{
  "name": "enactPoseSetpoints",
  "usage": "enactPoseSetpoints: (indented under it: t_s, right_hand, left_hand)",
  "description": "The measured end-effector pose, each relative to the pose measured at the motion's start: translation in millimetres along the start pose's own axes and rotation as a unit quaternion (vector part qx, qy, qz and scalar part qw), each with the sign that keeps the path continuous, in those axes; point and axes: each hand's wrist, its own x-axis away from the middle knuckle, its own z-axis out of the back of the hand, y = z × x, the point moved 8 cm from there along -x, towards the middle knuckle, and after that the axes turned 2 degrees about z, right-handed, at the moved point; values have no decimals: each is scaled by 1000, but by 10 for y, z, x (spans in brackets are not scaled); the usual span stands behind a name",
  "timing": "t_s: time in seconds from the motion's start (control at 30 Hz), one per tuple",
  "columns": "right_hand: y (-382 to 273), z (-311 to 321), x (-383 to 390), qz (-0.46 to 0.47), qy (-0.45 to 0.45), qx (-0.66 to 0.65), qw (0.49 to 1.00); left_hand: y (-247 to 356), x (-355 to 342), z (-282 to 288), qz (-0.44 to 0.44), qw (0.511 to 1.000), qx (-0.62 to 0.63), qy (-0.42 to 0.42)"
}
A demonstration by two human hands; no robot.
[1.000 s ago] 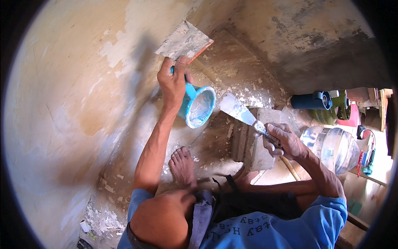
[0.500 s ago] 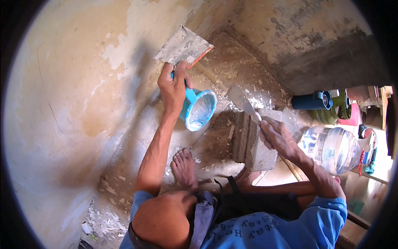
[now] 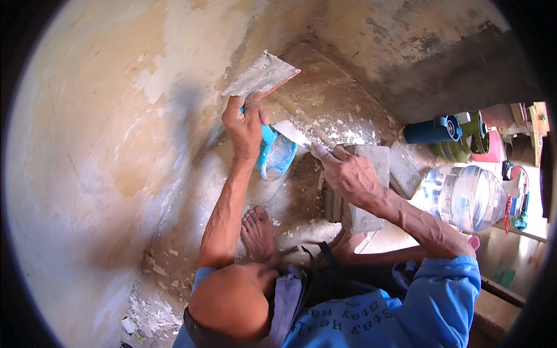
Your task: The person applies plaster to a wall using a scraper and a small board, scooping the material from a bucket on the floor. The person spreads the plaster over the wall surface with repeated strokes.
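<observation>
My left hand point(image 3: 243, 127) is closed around the handle of a light-blue plastic dipper point(image 3: 266, 156). The same hand pinches a flat, putty-smeared plate point(image 3: 264, 77) with a reddish edge, held above the dipper. White paste coats the dipper's inside. In my right hand point(image 3: 353, 177) is a putty knife point(image 3: 292, 133), gripped close to its blade. That blade reaches left over the dipper's rim, its face pale with paste. Most of the knife's handle is hidden by my fingers.
Grey concrete blocks point(image 3: 366, 217) stand beneath my right hand. Farther right are a large clear water bottle point(image 3: 461, 197), a dark-blue bottle point(image 3: 429, 132) and a green container point(image 3: 477, 134). A patchy, peeling wall point(image 3: 104, 162) rises at left; my bare foot point(image 3: 259, 235) rests on the flaked floor.
My right hand has moved left and up, bringing the putty knife from above the blocks to the dipper's rim. The plate in my left hand has dropped slightly and tilted flatter.
</observation>
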Motion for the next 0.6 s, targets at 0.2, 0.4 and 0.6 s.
enactPoseSetpoints:
  t_s: [0.2,0.4,0.6]
  right_hand:
    - [117,504,188,121,-7,-25,992]
    - [500,328,-108,-13,34,-30,999]
    - [295,37,-97,126,26,-106,986]
  left_hand:
    - [12,-1,-25,18,999,35,-33]
    - [19,-14,-75,47,995,65,-67]
    - [-17,-62,-96,47,993,62,-86]
